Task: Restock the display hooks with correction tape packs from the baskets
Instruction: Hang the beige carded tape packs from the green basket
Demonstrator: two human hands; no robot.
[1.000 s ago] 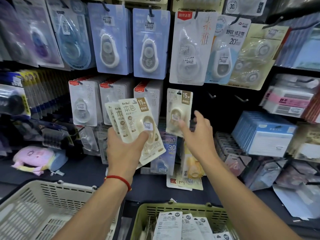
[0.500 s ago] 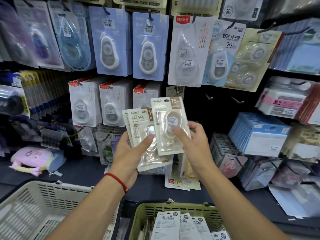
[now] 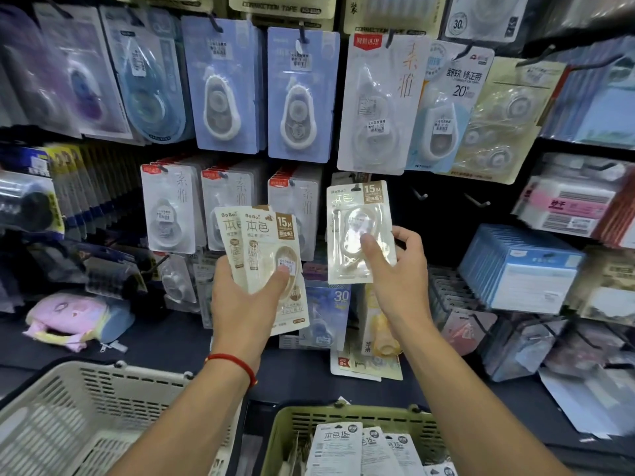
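Left grip [image 3: 251,297] clasps fanned packs [image 3: 271,255]; right grip [image 3: 395,269] pinches one pack [image 3: 357,231] — at its hook.

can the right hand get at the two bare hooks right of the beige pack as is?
Probably not freely: the right hand is pinching a beige pack. The way to the bare hooks looks unobstructed, though.

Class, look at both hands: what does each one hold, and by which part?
Left hand: a fanned stack of beige packs, gripped at the lower part, thumb across the front. Right hand: a single pack, pinched at its lower right edge.
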